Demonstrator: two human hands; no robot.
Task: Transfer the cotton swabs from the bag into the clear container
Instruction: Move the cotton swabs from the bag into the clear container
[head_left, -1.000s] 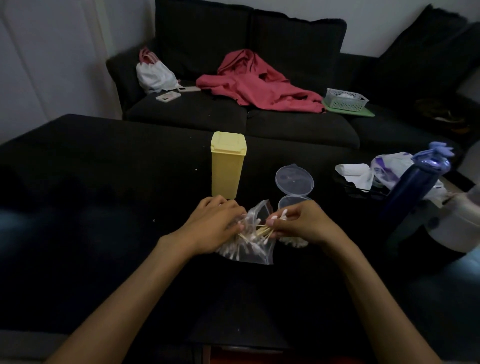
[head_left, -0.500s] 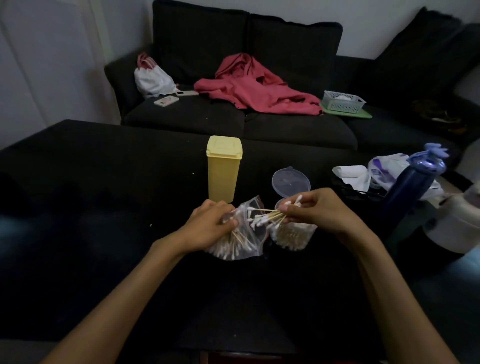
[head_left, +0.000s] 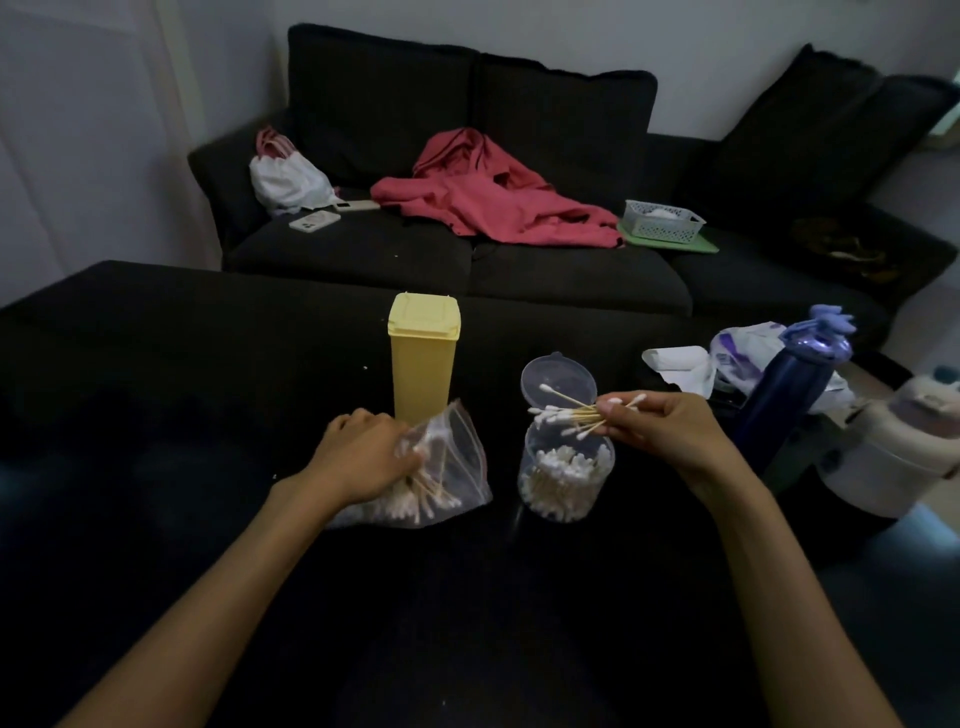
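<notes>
Left hand grips the clear zip bag against the dark table, likely to pin it down with its mouth toward the container — many cotton swabs remain inside. Right hand pinches a small bundle of swabs held sideways just above the clear container, its hinged lid tipped back out of the way. The container already looks well filled with upright swabs — the bundle probably needs turning on end to drop in.
</notes>
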